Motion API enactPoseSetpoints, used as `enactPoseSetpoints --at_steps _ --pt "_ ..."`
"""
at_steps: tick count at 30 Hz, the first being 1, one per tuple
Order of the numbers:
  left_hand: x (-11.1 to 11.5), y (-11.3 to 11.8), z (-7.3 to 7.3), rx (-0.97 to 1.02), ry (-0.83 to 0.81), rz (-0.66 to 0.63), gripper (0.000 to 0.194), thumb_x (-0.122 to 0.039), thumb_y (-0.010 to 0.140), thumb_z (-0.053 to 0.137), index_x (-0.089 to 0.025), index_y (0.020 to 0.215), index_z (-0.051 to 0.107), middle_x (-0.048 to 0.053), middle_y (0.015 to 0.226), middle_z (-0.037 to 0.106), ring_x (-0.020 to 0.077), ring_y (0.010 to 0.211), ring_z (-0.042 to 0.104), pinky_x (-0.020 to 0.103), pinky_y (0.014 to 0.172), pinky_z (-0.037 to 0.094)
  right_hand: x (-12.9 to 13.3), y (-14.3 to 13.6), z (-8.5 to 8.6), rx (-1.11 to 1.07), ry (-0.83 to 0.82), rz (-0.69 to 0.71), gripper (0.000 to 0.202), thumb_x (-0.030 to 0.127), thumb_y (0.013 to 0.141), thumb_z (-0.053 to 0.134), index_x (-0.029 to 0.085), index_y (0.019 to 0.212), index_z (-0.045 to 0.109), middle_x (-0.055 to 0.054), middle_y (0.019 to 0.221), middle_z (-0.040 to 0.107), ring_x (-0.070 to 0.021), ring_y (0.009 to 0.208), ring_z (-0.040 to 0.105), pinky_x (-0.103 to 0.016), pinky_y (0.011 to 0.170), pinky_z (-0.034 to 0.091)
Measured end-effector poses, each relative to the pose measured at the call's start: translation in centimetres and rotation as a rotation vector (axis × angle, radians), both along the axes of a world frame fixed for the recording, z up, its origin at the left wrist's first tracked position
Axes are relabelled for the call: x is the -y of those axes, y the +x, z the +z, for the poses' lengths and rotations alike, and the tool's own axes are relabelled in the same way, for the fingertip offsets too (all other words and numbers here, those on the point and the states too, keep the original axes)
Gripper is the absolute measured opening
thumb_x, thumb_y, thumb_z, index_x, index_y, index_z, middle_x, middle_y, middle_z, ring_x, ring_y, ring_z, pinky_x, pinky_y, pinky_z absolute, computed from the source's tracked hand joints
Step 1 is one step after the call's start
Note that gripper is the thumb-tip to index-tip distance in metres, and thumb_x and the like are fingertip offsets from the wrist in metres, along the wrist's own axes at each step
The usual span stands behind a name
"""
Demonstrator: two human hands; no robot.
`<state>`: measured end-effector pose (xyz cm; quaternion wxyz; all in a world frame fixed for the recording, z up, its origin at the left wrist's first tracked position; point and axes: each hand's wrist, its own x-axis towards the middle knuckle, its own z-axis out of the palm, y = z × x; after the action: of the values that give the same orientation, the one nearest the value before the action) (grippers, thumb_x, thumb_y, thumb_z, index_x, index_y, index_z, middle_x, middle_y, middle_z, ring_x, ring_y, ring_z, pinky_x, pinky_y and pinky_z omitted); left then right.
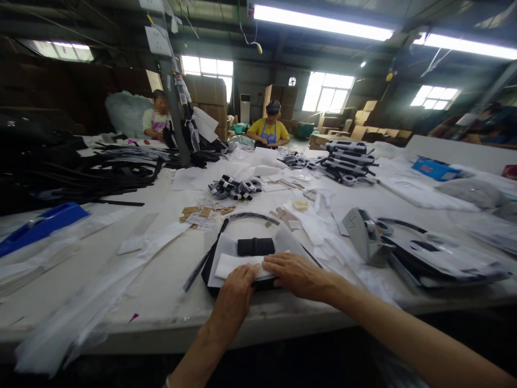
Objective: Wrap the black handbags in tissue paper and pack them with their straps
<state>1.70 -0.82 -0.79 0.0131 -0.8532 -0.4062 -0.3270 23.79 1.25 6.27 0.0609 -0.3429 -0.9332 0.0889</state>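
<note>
In front of me lies a black bag (209, 269) with a wrapped handle strap (254, 216) looping out behind it. White wrapping sheet (214, 247) is spread over the bag, and a small black rolled piece with a band (256, 247) rests on top. Nearer to me a folded white sheet (231, 265) lies across the bag. My left hand (238, 285) has its fingers closed at this sheet's near edge, the thumb towards the right. Flat on the sheet's right part are the fingers of my right hand (294, 272), close beside the left. The palms' undersides are hidden.
A grey tape dispenser (367, 237) and another wrapped bag (444, 253) stand right. Paper tags (205, 212) and bundled straps (236, 187) lie beyond my bag. At left are a blue tool (44, 223) and white strips (109, 285). Two people sit across the table.
</note>
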Motion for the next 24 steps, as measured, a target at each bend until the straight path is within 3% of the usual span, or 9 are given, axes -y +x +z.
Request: enactPoseSetpoints --at_steps 4,7,12,15,18,24 --pt "0.0 0.2 0.0 -0.071 0.015 -0.024 0.048 0.001 0.084 0.044 -0.018 0.128 0.053 0.008 0.11 0.066 0.0215 0.101 0.064 0.04 0.09 0.057 0.7 0.6 -3.2 -0.056 0.026 -0.08 0.051 0.022 0.092 0.058 0.019 0.141 0.048 -0.014 0.143 0.054 -0.028 0.133 0.049 -0.048 0.111 0.039" --pt "-0.2 0.3 -0.5 -0.143 0.141 -0.01 0.042 -0.004 0.086 0.046 -0.017 0.125 0.057 0.01 0.115 0.066 0.0237 0.108 0.062 0.041 0.093 0.055 1.2 0.7 -4.4 -0.081 0.019 -0.112 0.053 0.021 0.091 0.056 0.018 0.143 0.046 -0.013 0.146 0.051 -0.0264 0.137 0.045 -0.047 0.115 0.034" --pt "-0.7 0.8 -2.7 -0.163 0.354 0.07 0.045 -0.005 0.088 0.04 -0.021 0.124 0.061 0.007 0.136 0.06 0.0278 0.131 0.049 0.047 0.108 0.042 1.4 0.4 -3.8 -0.075 0.032 -0.105 0.049 0.023 0.095 0.047 0.019 0.143 0.045 -0.01 0.149 0.048 -0.0227 0.138 0.042 -0.043 0.118 0.029" --pt "-1.2 0.6 -4.4 -0.129 0.413 0.123 0.049 -0.002 0.086 0.037 -0.022 0.125 0.061 0.004 0.132 0.063 0.0251 0.127 0.054 0.045 0.113 0.034 1.3 0.3 -2.4 -0.032 0.044 -0.085 0.046 0.023 0.096 0.045 0.02 0.142 0.046 -0.009 0.147 0.051 -0.0212 0.137 0.044 -0.041 0.119 0.028" --pt "-1.9 -0.2 -5.4 -0.201 0.504 0.089 0.047 -0.006 0.088 0.039 -0.02 0.127 0.061 0.005 0.132 0.064 0.022 0.124 0.057 0.042 0.121 0.024 1.2 0.3 -1.8 0.011 0.083 -0.122 0.048 0.026 0.097 0.045 0.018 0.144 0.043 -0.012 0.147 0.05 -0.0251 0.141 0.037 -0.048 0.122 0.017" --pt "-2.8 -0.9 -5.6 -0.321 0.627 0.037 0.043 -0.013 0.088 0.051 -0.024 0.129 0.06 0.004 0.129 0.066 0.0229 0.118 0.061 0.045 0.125 0.012 1.2 0.7 -3.3 0.005 -0.032 -0.223 0.057 0.03 0.098 0.042 0.019 0.152 0.029 -0.012 0.157 0.035 -0.0274 0.145 0.031 -0.051 0.121 0.019"
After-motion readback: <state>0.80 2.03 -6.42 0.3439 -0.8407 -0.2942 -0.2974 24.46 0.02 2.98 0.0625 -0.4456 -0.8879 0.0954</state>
